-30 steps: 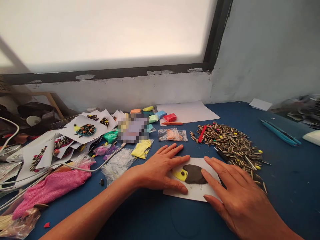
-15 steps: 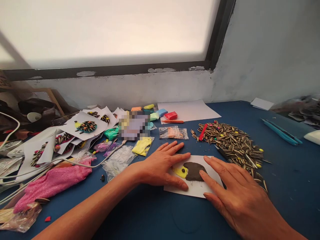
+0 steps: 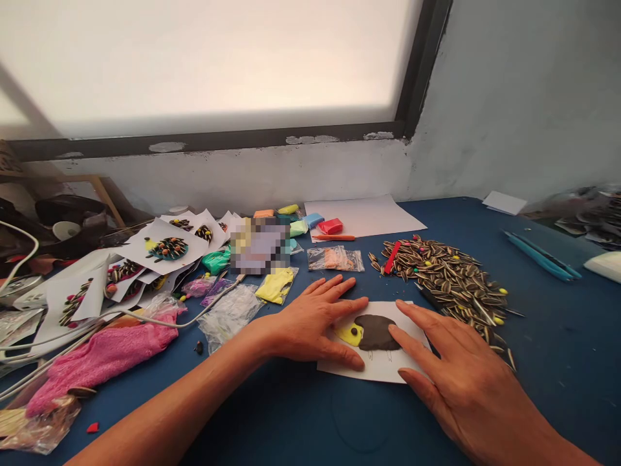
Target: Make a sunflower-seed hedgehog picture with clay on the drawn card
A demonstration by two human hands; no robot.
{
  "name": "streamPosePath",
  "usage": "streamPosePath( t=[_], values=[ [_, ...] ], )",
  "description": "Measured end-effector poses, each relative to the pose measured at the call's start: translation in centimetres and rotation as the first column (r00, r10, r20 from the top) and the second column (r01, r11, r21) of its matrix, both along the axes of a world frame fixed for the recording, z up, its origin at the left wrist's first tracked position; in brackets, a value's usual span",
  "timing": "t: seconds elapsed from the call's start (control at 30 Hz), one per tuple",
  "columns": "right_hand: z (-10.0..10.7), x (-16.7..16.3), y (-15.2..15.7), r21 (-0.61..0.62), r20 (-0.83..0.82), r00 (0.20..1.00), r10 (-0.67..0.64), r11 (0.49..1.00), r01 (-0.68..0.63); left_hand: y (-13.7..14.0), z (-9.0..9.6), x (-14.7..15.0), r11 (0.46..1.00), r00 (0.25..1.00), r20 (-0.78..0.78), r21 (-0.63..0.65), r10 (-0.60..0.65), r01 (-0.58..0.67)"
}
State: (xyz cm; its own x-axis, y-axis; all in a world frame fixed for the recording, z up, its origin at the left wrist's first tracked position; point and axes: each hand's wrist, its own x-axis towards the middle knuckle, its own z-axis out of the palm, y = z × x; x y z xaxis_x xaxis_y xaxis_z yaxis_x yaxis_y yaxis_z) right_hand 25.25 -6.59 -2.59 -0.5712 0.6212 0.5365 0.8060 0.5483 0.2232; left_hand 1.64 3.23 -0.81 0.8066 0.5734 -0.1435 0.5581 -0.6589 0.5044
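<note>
A white card (image 3: pixel 339 371) lies on the blue table, with drawn legs below a flat patch of black clay (image 3: pixel 376 333). Joined to the patch on its left is a yellow clay head (image 3: pixel 348 332) with a dark round eye. My left hand (image 3: pixel 315 323) rests flat over the card's left side, fingers spread and thumb near the head. From the right, my right hand (image 3: pixel 451 362) reaches over the card with fingers apart. Its index fingertip touches the right edge of the black clay. Neither hand holds anything.
Striped sunflower seeds (image 3: pixel 451 278) are heaped to the right, with a red strip (image 3: pixel 392 257) on them. Clay packets, including a yellow one (image 3: pixel 276 285), lie behind the hands. Finished cards (image 3: pixel 165 246), a pink cloth (image 3: pixel 107 356) and a white cable (image 3: pixel 204 312) fill the left. Blue tweezers (image 3: pixel 541 255) lie far right.
My right index fingertip has shifted very slightly along the right edge of the black clay. My left hand stays in place on the card, and the view has turned slightly.
</note>
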Motion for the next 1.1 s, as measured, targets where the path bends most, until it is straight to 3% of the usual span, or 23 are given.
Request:
streamPosePath(
  t=[1.1],
  values=[
    [-0.3,1.1,-0.3,0.007,0.012,0.999,-0.045,0.999,0.045,0.0,0.0,0.1,1.000,1.000,-0.020,-0.010,-0.004,0.003]
  ],
)
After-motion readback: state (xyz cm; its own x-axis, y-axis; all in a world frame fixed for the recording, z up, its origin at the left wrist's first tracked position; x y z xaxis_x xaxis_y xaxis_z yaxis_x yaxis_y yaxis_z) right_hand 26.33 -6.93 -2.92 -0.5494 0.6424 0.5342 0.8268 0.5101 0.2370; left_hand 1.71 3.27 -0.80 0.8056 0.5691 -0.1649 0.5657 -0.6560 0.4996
